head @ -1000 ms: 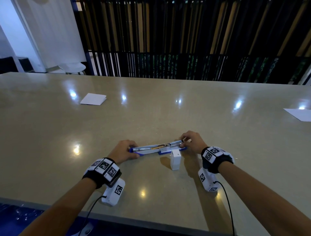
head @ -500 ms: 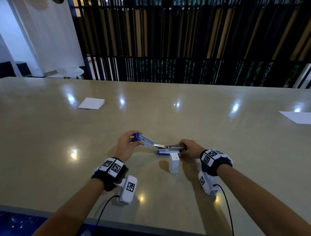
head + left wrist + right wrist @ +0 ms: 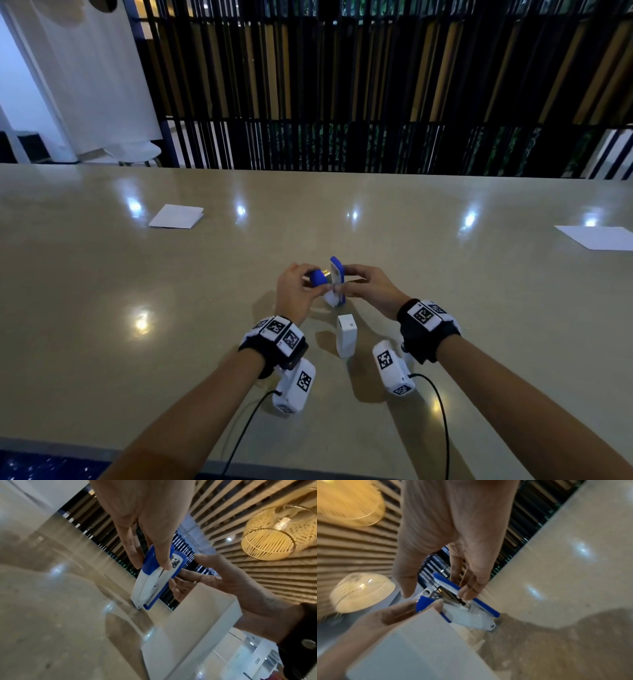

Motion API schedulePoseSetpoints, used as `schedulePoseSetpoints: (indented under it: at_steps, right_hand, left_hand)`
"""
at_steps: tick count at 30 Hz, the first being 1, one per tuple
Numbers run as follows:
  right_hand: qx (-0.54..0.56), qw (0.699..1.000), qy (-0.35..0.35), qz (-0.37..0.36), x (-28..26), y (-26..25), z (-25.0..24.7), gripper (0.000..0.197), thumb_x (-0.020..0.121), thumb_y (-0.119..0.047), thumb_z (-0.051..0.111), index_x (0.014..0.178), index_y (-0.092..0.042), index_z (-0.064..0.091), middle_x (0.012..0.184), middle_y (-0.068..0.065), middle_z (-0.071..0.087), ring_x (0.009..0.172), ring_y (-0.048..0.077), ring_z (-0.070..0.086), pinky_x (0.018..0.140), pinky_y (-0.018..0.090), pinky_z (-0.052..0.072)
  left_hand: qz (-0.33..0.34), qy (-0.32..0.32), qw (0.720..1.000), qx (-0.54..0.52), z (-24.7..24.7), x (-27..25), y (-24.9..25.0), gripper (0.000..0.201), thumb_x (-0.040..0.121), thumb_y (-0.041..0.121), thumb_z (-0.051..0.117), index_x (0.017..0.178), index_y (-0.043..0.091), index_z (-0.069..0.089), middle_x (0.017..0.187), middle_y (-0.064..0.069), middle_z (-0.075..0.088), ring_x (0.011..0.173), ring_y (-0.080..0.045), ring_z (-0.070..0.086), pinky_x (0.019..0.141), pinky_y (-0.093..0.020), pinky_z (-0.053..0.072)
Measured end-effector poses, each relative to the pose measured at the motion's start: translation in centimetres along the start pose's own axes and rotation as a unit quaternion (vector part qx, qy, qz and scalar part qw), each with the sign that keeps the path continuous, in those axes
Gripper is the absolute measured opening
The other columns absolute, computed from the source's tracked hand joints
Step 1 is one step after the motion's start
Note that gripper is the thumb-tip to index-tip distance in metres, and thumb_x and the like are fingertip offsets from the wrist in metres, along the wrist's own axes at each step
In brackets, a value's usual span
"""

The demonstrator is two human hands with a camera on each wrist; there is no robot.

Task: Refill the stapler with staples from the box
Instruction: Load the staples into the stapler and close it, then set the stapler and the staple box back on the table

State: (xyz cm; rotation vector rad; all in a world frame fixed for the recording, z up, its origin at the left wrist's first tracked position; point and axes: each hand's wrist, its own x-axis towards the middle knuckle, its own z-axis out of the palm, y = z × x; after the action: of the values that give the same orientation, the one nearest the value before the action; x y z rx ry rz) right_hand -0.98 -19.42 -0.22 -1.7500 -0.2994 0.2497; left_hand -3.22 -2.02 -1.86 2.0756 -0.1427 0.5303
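A blue and white stapler stands on its hinge end on the beige table, its two arms raised and a narrow gap left between them. My left hand pinches the blue tip of the top arm between thumb and fingers. My right hand holds the blue base arm, fingers on its outer face. In the right wrist view the metal staple channel shows between the arms. A small white staple box stands upright just in front of the stapler, between my wrists.
A folded white paper lies at the far left of the table and another white sheet at the far right. A dark slatted screen rises behind the far edge. The table's near edge runs under my forearms.
The stapler lay opened out flat on the table. My left hand swung the top arm up and over, and both hands tipped the stapler onto its hinge end, arms nearly together.
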Motion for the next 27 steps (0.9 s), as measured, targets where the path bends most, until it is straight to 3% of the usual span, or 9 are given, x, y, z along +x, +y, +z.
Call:
schedulePoseSetpoints:
  at_steps: [3,5,7,8,12,17,22,25,27]
  right_hand:
    - [-0.176,0.983,0.001,-0.05,0.4,-0.2,0.4,0.069,0.067,-0.01,0.082,0.129,-0.006,0.051,0.122,0.007,0.059,0.101,0.021,0.061,0.079,0.022,0.052]
    - [-0.271,0.958,0.017,-0.09,0.9,0.3,0.4,0.071,0.062,-0.015,0.085,0.124,-0.008,0.051,0.119,0.009,0.057,0.1,0.022,0.056,0.081,0.03,0.051]
    - [-0.317,0.942,0.05,-0.097,1.2,0.8,0.4,0.067,0.059,-0.028,0.085,0.115,-0.012,0.052,0.112,0.007,0.06,0.1,0.026,0.054,0.084,0.04,0.049]
    - [-0.327,0.938,0.074,-0.093,1.3,0.9,0.5,0.063,0.059,-0.03,0.084,0.112,-0.013,0.053,0.11,0.005,0.06,0.099,0.024,0.052,0.083,0.039,0.046]
    - [-0.267,0.948,0.123,-0.126,1.3,0.9,0.5,0.051,0.062,-0.021,0.084,0.103,-0.007,0.058,0.095,0.005,0.064,0.083,0.018,0.055,0.071,0.023,0.043]
    - [-0.262,0.94,0.174,-0.129,1.6,1.2,-0.2,0.042,0.065,-0.022,0.084,0.095,-0.002,0.063,0.082,0.003,0.06,0.073,0.019,0.054,0.061,0.013,0.04]
    - [-0.214,0.947,0.223,-0.088,1.0,0.6,-1.5,0.064,0.059,-0.023,0.088,0.109,-0.006,0.051,0.091,0.005,0.058,0.078,0.022,0.056,0.067,0.03,0.047]
    - [-0.166,0.946,0.277,-0.033,0.2,0.4,-3.0,0.071,0.054,-0.026,0.087,0.109,-0.015,0.043,0.087,0.011,0.059,0.075,0.028,0.061,0.065,0.04,0.057]
    - [-0.125,0.947,0.294,0.036,-0.8,0.4,-4.1,0.063,0.057,-0.031,0.085,0.106,-0.016,0.047,0.091,0.014,0.059,0.076,0.031,0.063,0.064,0.046,0.06]
  left_hand:
    - [-0.03,0.001,0.999,-0.031,0.2,-0.2,0.2,0.043,0.066,0.008,0.085,0.105,0.0,0.07,0.099,-0.011,0.069,0.077,-0.017,0.064,0.059,0.002,0.048]
    - [-0.045,-0.023,0.997,-0.053,0.4,-0.2,0.6,0.046,0.065,0.008,0.085,0.108,0.001,0.069,0.094,-0.01,0.068,0.066,-0.009,0.061,0.055,0.001,0.048]
    - [-0.045,-0.035,0.996,-0.064,0.8,-0.2,0.9,0.046,0.067,0.008,0.084,0.11,0.001,0.069,0.095,-0.012,0.07,0.066,-0.011,0.062,0.055,-0.004,0.051]
    - [-0.042,-0.038,0.996,-0.069,1.0,-0.2,1.0,0.045,0.069,0.008,0.083,0.111,0.001,0.068,0.098,-0.014,0.071,0.071,-0.016,0.065,0.058,-0.007,0.052]
    - [-0.047,-0.053,0.992,-0.107,0.8,-0.7,1.0,0.044,0.079,0.01,0.075,0.12,0.001,0.063,0.109,-0.016,0.071,0.095,-0.025,0.07,0.076,-0.016,0.054]
    - [-0.05,-0.09,0.993,-0.065,0.0,-1.7,1.3,0.035,0.092,0.028,0.059,0.122,0.009,0.06,0.111,-0.005,0.066,0.089,-0.013,0.062,0.069,-0.011,0.046]
    - [-0.058,-0.259,0.963,-0.04,-0.8,-3.0,2.0,0.042,0.082,0.04,0.069,0.117,0.017,0.06,0.109,0.0,0.064,0.09,-0.013,0.059,0.079,-0.026,0.05]
    - [-0.035,-0.346,0.937,0.034,-0.8,-3.5,2.6,0.065,0.071,0.042,0.079,0.126,0.021,0.052,0.114,0.007,0.057,0.098,-0.013,0.057,0.079,-0.021,0.048]
    - [-0.029,-0.366,0.929,0.053,-0.5,-3.8,2.7,0.07,0.07,0.037,0.081,0.129,0.022,0.048,0.11,0.011,0.05,0.097,-0.011,0.053,0.075,-0.015,0.044]
